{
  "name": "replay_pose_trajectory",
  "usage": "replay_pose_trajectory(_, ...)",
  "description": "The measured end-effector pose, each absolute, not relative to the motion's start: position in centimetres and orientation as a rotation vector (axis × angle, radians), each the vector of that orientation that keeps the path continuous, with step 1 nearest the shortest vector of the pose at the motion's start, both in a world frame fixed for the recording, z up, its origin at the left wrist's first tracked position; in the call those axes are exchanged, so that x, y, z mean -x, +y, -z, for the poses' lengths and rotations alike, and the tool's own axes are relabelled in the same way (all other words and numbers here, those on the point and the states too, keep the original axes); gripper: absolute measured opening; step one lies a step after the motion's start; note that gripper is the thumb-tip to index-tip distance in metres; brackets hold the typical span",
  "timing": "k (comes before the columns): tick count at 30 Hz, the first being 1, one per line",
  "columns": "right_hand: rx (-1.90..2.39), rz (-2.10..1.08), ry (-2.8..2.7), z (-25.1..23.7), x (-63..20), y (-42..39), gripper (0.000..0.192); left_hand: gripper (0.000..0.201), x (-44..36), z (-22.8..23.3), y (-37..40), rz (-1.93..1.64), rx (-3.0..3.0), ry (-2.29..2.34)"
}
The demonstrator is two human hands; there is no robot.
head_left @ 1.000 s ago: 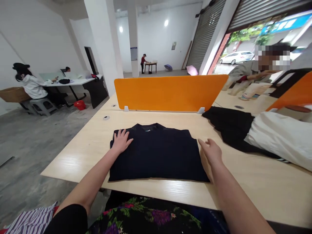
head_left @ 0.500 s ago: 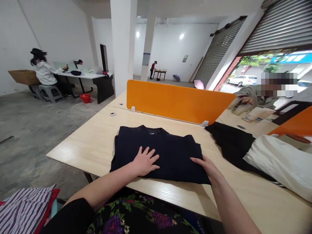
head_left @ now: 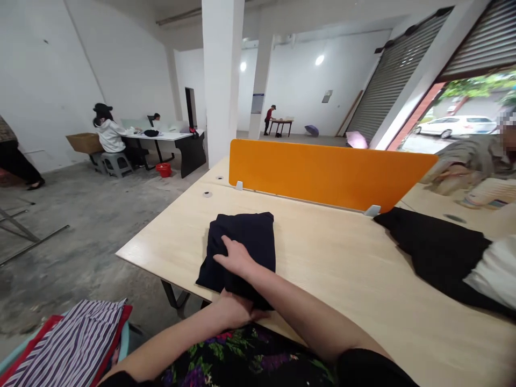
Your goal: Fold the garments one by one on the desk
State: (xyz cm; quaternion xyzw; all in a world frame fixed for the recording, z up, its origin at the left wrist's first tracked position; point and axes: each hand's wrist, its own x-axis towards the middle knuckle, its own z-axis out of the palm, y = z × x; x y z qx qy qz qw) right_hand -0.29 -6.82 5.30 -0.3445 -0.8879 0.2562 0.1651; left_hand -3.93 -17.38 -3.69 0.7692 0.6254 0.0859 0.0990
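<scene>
A dark navy shirt (head_left: pixel 258 236) lies on the light wooden table (head_left: pixel 322 258), folded into a compact, roughly square bundle. My right hand (head_left: pixel 237 259) rests on top of it, thumb and forefinger apart, the other fingers partly out of sight. At the near edge of the bundle is my left hand (head_left: pixel 236 309), curled around the lower fold, with some fingers tucked under the cloth. My right forearm crosses over in front of the shirt's near right corner.
An orange divider (head_left: pixel 330 174) stands along the table's far side. To the right lie a black garment (head_left: pixel 435 252) and a white cloth (head_left: pixel 497 271). Below left, a light-blue basket (head_left: pixel 124 341) holds striped clothing (head_left: pixel 72 349). A person sits across at the far right.
The shirt was spread wider and is now folded over from the right to about half its width. My right hand has come left onto it; my left hand has dropped to its near edge.
</scene>
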Motion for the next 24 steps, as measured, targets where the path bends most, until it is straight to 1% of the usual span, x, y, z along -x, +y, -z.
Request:
replay_pose_trajectory(2, 0.833, -0.824, -2.563, -4.8, 1.0, -6.9, 0.056, 0.089, 5.3, 4.4, -19.0, -0.273, -2.254, 1.885)
replay_pose_trajectory(4, 0.672, -0.806, -2.533, -5.2, 0.6, -5.6, 0.045, 0.095, 6.3, 4.3, -19.9, -0.251, -2.322, 1.87)
replay_pose_trajectory(6, 0.615, -0.567, -2.536, -5.8, -0.1, -3.4, 0.04, 0.1, 6.8, 3.7, -19.9, -0.233, -2.395, 1.837)
replay_pose_trajectory(9, 0.704, -0.143, -2.684, -5.5, -0.8, -0.5, 0.039, 0.1, 7.1, 2.6, -19.3, -0.261, -2.43, 1.733)
replay_pose_trajectory(13, 0.874, 0.084, -2.844, -3.2, -2.3, -0.5, 0.034, 0.105, 8.8, 1.2, -19.4, -0.335, -2.315, 1.603)
replay_pose_trajectory(15, 0.896, 0.105, -2.881, -2.9, -3.8, -1.5, 0.034, 0.106, 10.6, 0.5, -20.2, -0.415, -2.176, 1.59)
replay_pose_trajectory(16, 0.904, 0.065, -2.91, -3.1, -4.7, -2.0, 0.033, 0.103, 11.6, 0.2, -20.8, -0.488, -2.071, 1.589)
replay_pose_trajectory(19, 0.946, -0.162, -2.922, -4.8, -7.2, -2.7, 0.031, 0.084, 13.9, -0.7, -22.4, -0.85, -1.602, 1.624)
replay_pose_trajectory(20, 0.963, -0.185, -2.859, -5.4, -7.7, -2.6, 0.03, 0.079, 14.3, -1.0, -22.7, -0.982, -1.423, 1.668)
replay_pose_trajectory(22, 0.978, -0.112, -2.67, -6.3, -8.0, -2.1, 0.034, 0.075, 14.2, -1.4, -22.4, -1.173, -1.15, 1.819)
replay_pose_trajectory(24, 0.986, -0.041, -2.533, -6.1, -7.3, -1.2, 0.042, 0.077, 13.7, -1.9, -21.3, -1.29, -1.029, 2.001)
